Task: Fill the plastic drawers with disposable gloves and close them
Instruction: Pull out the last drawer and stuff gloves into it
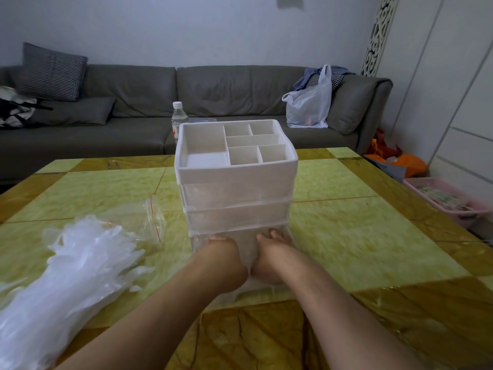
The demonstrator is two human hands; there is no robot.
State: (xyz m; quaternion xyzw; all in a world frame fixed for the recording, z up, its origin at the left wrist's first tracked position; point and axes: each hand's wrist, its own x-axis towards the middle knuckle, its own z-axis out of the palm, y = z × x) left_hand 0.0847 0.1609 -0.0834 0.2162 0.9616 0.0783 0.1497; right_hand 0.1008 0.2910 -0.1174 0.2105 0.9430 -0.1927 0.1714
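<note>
A white plastic drawer organizer (236,180) stands upright in the middle of a table (360,236) with green and brown marble-like tiles. Its top is a tray with several open compartments, and below it there are three clear drawers, one above the other. The two upper drawers are pushed in, while the bottom drawer (240,287) is pulled out toward the person. Both hands are inside this open drawer, side by side and almost touching each other. The left hand (224,259) and the right hand (270,253) have their fingers reaching down and forward into the drawer; the picture is blurred here, so I cannot tell if the fingers hold something or only press down. A big pile of clear disposable gloves (69,276) lies on the table at the left, well apart from the organizer. Just behind the pile lies a clear zip bag (149,220) with a red line. Behind the organizer stands a water bottle (178,118) with a white cap. Farther back there is a grey sofa (213,94) with a striped cushion (52,72) and a white plastic bag (309,102) on it.
</note>
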